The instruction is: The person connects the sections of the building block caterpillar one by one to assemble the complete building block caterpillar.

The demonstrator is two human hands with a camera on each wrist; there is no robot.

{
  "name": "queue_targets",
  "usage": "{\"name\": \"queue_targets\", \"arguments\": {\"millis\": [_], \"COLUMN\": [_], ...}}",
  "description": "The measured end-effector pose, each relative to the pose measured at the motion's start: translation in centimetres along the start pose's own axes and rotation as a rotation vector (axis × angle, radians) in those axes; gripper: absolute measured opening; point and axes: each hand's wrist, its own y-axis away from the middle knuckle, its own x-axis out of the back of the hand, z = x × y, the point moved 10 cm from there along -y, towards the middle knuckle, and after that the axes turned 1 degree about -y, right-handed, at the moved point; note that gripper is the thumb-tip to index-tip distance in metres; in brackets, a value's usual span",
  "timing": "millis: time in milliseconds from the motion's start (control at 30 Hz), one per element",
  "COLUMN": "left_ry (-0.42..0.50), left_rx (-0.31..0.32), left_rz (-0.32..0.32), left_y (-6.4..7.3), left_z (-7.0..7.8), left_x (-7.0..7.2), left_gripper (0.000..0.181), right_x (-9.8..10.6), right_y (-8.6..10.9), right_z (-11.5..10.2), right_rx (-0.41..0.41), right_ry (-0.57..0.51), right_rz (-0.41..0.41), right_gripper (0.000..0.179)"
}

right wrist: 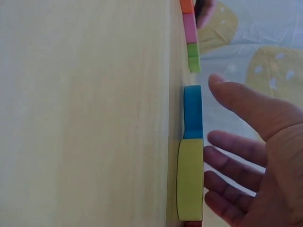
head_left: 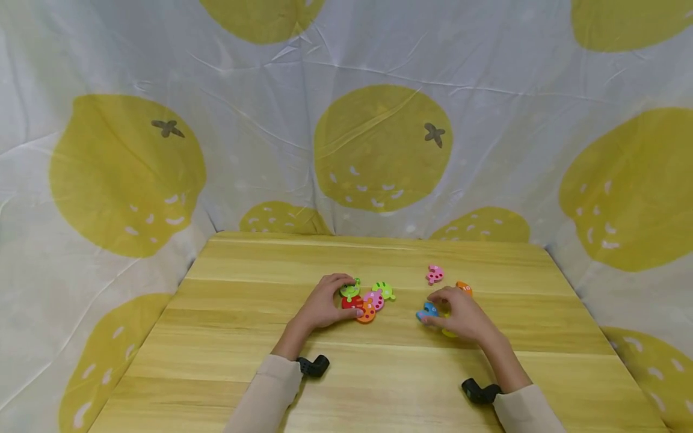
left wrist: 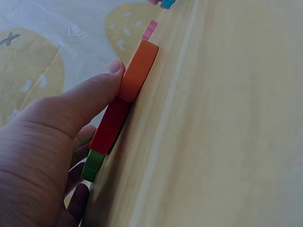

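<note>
Probably light, stiff and smooth, the jigsaw caterpillar (head_left: 373,300) lay on the table (head_left: 379,379), its thick edges, the surest hold, clasped in the left hand's grip (head_left: 325,304), while toward its three o'clock the right hand's grip (head_left: 460,314) gaped just beside the blue piece (head_left: 430,309).

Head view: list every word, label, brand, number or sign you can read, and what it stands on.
"10" on the rightmost orange piece.
Marks on the blue piece, joined pink piece and striped green piece: too small to read.
No words, labels, brands or other signs readable.
</note>
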Motion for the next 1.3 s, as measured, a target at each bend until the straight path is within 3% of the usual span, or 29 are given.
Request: {"name": "queue_targets", "arguments": {"millis": [400, 800, 1300], "left_ry": [-0.005, -0.02, -0.013], "left_rx": [-0.064, -0.079, -0.078], "left_rz": [0.008, 0.009, 0.001], "left_y": [-0.1, -0.1, -0.1], "left_z": [0.2, 0.4, 0.4], "left_x": [0.2, 0.1, 0.1], "left_gripper": [0.069, 0.055, 0.055], "right_x": [-0.6, -0.5, -0.9], "right_y": [0.1, -0.2, -2.8], "right_z": [0.7, -0.6, -2.5], "right_rx": [-0.038, -0.05, -0.031], "right_ry": [0.05, -0.023, -0.149], "right_rz": [-0.008, 0.043, 0.162], "right_gripper": [0.052, 0.053, 0.045]}}
